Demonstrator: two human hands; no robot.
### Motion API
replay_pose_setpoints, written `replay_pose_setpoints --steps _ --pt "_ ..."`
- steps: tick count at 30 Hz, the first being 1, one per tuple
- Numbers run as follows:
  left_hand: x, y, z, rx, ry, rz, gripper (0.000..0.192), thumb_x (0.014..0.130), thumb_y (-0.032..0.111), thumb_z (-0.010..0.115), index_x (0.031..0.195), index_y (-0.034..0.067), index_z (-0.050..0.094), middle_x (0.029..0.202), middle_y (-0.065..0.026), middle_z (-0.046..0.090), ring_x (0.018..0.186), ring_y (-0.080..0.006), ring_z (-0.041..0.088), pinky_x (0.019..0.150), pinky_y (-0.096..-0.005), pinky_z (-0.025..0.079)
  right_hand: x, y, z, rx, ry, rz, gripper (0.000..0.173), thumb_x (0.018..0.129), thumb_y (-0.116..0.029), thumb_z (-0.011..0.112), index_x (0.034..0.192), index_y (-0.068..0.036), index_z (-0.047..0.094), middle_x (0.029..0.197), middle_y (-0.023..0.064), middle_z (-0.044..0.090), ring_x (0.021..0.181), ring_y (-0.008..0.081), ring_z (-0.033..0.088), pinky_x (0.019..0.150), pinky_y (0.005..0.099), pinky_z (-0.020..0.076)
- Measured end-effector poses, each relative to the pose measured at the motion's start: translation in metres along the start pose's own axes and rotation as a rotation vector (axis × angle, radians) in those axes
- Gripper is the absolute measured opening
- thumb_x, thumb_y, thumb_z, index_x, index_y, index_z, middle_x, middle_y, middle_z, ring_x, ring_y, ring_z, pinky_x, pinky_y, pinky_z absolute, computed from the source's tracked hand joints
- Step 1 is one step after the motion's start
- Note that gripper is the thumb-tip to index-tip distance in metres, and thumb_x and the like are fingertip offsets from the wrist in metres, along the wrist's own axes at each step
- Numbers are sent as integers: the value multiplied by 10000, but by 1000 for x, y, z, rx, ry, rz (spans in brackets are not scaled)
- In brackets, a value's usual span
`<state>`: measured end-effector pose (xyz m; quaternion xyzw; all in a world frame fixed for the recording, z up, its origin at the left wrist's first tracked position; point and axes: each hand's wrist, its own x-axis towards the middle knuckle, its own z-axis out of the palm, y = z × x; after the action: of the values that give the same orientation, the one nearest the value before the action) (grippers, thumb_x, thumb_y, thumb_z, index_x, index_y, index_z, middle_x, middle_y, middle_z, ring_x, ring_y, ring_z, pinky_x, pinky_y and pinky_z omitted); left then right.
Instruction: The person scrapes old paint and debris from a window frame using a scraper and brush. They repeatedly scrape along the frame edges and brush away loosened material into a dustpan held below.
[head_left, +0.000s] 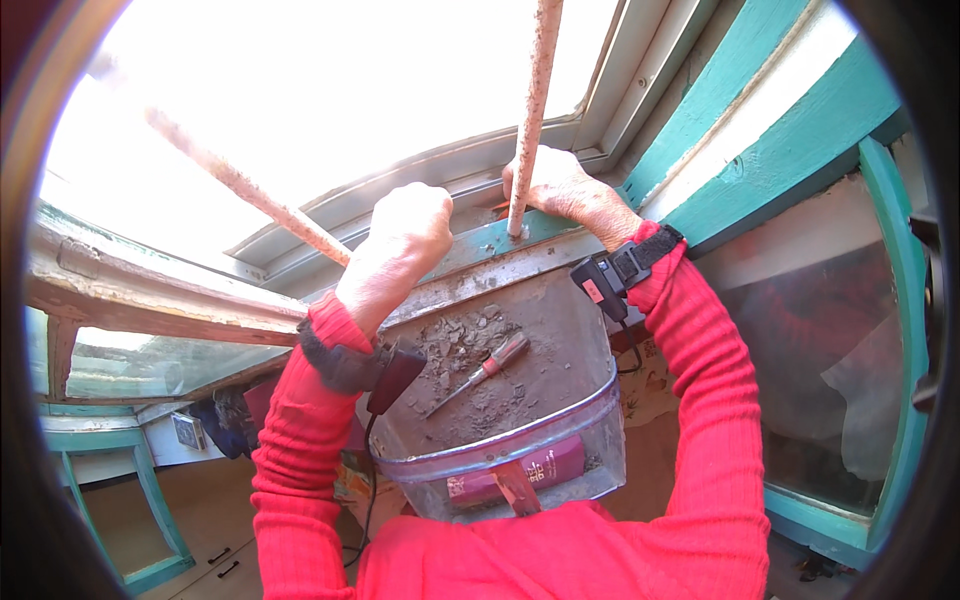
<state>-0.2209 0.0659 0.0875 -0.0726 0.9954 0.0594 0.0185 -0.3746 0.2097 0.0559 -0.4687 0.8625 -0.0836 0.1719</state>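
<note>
My left hand (409, 225) is closed into a loose fist at the window sill, beside the lower end of a rusty, peeling bar (247, 184); whether it holds anything is hidden. Around the right upright bar (533, 97), close to its foot on the teal wooden sill (544, 225), is my right hand (551, 180); its fingertips are hidden and its grip is unclear. A small orange-red piece shows beneath it. Below both hands, a screwdriver (491, 364) with a red and clear handle lies on a dusty grey surface among broken grey debris (465, 337).
A metal-rimmed container (510, 439) with a purple box (551, 465) stands against my front. Teal-framed glass casements flank me, the right one (896, 337) near my elbow. At left juts a weathered window frame (172, 281). Cables hang from both wrist devices.
</note>
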Motion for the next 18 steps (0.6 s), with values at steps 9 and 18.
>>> replay_pose_setpoints --steps 9,18 --pt "18 12 12 -40 -37 114 149 722 47 587 796 1 707 818 -233 666 834 -382 664 776 -429 542 0 -2 -1 -1 -11 15 181 798 -285 638 882 -141 709 911 120 674 912 293 654 809 382 520" --pt "9 0 19 -150 117 157 151 689 31 567 764 1 695 802 -228 660 815 -400 652 766 -445 534 4 2 2 29 -5 54 186 781 -267 671 909 -145 731 907 116 696 896 282 667 810 380 525"
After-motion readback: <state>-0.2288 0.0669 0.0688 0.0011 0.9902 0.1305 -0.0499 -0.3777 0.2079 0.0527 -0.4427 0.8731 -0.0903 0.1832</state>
